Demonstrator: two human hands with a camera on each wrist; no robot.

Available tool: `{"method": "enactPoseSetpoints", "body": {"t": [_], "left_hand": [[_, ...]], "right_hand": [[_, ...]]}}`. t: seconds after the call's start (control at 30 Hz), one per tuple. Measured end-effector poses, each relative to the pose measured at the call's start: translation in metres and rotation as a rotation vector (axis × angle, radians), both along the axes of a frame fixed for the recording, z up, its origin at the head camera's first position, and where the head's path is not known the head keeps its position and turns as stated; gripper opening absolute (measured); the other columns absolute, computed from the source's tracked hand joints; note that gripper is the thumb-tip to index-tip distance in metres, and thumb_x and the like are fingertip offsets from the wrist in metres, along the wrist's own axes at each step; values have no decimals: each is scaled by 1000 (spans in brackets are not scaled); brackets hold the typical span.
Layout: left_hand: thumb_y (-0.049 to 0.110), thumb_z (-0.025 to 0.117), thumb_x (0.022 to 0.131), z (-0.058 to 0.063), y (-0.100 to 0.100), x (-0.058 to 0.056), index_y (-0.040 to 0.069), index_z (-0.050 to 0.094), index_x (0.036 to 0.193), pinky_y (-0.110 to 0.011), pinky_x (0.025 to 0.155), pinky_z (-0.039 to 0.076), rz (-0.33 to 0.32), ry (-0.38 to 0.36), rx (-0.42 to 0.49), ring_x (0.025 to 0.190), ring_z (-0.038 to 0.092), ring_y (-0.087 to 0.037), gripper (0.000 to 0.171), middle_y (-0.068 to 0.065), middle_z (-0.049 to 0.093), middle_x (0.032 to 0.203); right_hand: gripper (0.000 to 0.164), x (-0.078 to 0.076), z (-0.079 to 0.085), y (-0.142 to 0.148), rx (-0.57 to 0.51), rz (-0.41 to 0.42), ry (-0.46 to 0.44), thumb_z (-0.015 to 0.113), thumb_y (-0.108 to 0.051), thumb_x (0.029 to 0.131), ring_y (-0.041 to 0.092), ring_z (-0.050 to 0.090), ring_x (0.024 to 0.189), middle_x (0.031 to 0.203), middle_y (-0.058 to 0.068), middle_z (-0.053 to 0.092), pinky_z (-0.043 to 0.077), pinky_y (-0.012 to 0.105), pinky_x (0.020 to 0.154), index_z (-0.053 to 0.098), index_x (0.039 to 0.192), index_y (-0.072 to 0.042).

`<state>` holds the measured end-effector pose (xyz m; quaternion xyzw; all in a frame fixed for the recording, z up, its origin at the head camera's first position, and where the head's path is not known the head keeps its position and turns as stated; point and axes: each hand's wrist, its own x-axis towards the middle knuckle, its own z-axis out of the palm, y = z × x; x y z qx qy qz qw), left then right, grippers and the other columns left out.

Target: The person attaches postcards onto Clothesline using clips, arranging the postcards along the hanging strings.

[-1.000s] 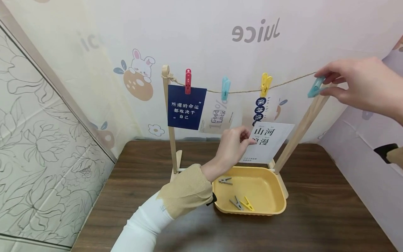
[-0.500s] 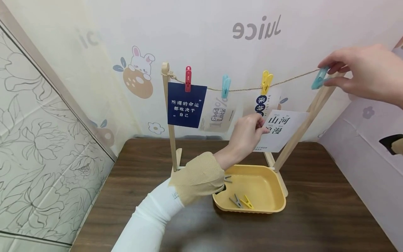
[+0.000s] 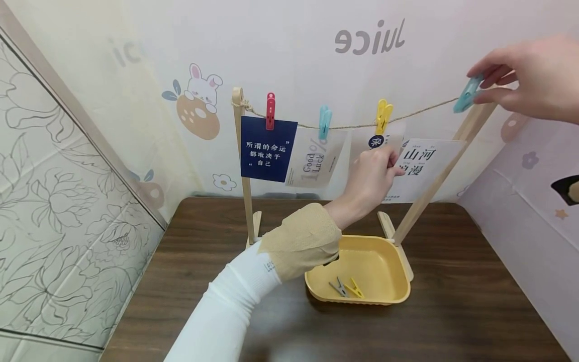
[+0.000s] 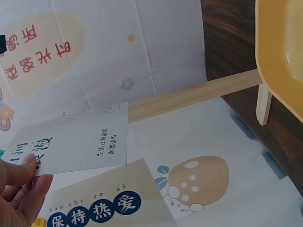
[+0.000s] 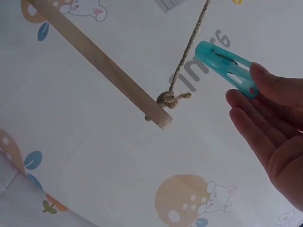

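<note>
My left hand (image 3: 372,173) pinches the left edge of a white card (image 3: 425,168) with dark Chinese characters, below the twine (image 3: 420,110) and in front of the right wooden post. In the left wrist view that card (image 4: 90,142) lies between thumb and fingers, above a hanging card with blue circles (image 4: 102,210). Near the top of the right post, my right hand (image 3: 526,80) pinches a light blue clothespin (image 3: 468,94) by its handle end. The right wrist view shows this clothespin (image 5: 225,66) apart from the twine, holding nothing.
A red clothespin (image 3: 270,111) holds a navy card (image 3: 268,149), a blue clothespin (image 3: 324,122) a "Good Luck" card (image 3: 312,161), and a yellow clothespin (image 3: 383,116) the card behind my left hand. Below, a yellow tray (image 3: 402,296) contains a grey clothespin (image 3: 339,287) and a yellow one.
My left hand has carried the white card up and to the right, towards the post. The right hand, with the light blue clothespin, has risen and shifted slightly right.
</note>
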<state>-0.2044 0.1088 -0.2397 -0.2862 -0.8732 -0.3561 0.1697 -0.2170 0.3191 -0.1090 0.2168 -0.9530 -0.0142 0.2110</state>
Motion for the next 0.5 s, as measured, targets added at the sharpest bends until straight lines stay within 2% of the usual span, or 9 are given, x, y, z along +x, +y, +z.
{"method": "enactPoseSetpoints", "body": {"t": [0.07, 0.13, 0.23, 0.3, 0.37, 0.47, 0.5], "left_hand": [[19, 65, 81, 3, 3, -1, 12, 51, 73, -12, 55, 35, 3, 0, -1, 69, 48, 0, 18, 8, 55, 72], [18, 64, 81, 6, 6, -1, 12, 51, 74, -12, 55, 34, 0, 1, 0, 71, 48, 0, 16, 8, 56, 74], [17, 64, 82, 9, 11, -1, 11, 52, 76, -11, 55, 34, 2, -1, -5, 72, 50, 1, 15, 8, 57, 76], [18, 63, 82, 11, 14, -2, 12, 52, 76, -11, 54, 34, 16, -2, -18, 72, 51, 2, 14, 8, 57, 76], [18, 62, 83, 12, 16, -2, 12, 52, 76, -11, 52, 34, 28, -13, -27, 73, 53, 3, 14, 9, 59, 77], [19, 61, 84, 14, 21, -4, 13, 51, 75, -12, 51, 33, 46, -23, -36, 73, 54, 4, 14, 10, 60, 79], [18, 60, 85, 14, 22, -4, 13, 51, 75, -12, 50, 33, 48, -28, -33, 74, 55, 4, 14, 10, 60, 79]], "right_hand": [[40, -4, 1, 3, -8, 5, 0, 70, 11, 66, 21, 61, 74, 86, 27, 57, 32, 3, 53, 52, 102, 11], [41, -9, 1, 9, -31, 6, -21, 69, 10, 69, 20, 59, 76, 89, 27, 56, 35, 0, 63, 51, 105, 11], [39, -16, -1, 19, -48, 0, -22, 67, 7, 73, -12, 44, 73, 89, 21, 55, 29, -3, 74, 51, 108, 9], [38, -18, 0, 23, -74, 1, -34, 65, 5, 76, -11, 44, 75, 91, 22, 53, 25, -3, 79, 49, 110, 9], [36, -21, 1, 26, -86, 3, -19, 64, 5, 76, -24, 26, 71, 89, 19, 53, 23, -6, 73, 50, 109, 8], [35, -21, 4, 26, -113, 11, -24, 64, 5, 77, -26, 26, 70, 91, 24, 53, 24, -6, 72, 51, 109, 10], [34, -21, 5, 26, -114, 7, -17, 64, 5, 77, -27, 26, 70, 89, 18, 54, 24, -6, 71, 51, 108, 10]]}}
